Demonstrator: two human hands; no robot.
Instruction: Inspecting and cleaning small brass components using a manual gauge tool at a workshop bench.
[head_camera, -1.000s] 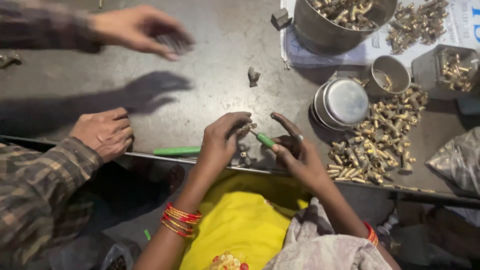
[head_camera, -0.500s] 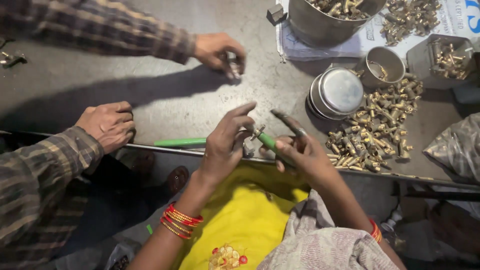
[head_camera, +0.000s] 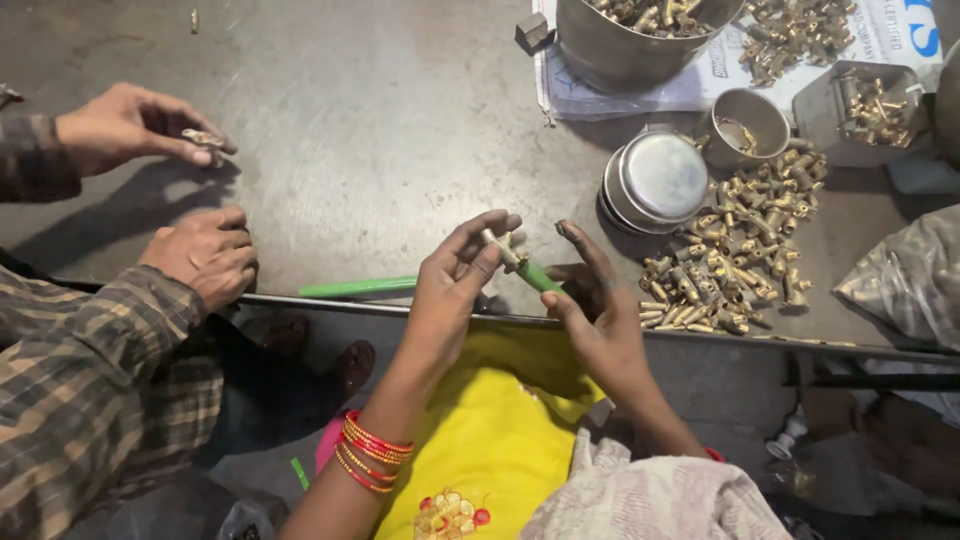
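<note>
Head view showed the left hand (head_camera: 455, 290) pinching a small brass fitting (head_camera: 497, 243) between thumb and forefinger, while the right hand (head_camera: 590, 310) held a green-handled tool (head_camera: 538, 276) against it — both grips closed, just above the near edge of the bench (head_camera: 400, 150). To do this well, the fitting wanted a firm pinch and the tool kept in line with it. A heap of brass fittings (head_camera: 735, 250) lay to the right, near a steel lid (head_camera: 660, 180). A co-worker's hand (head_camera: 135, 125) held another piece, well apart.
</note>
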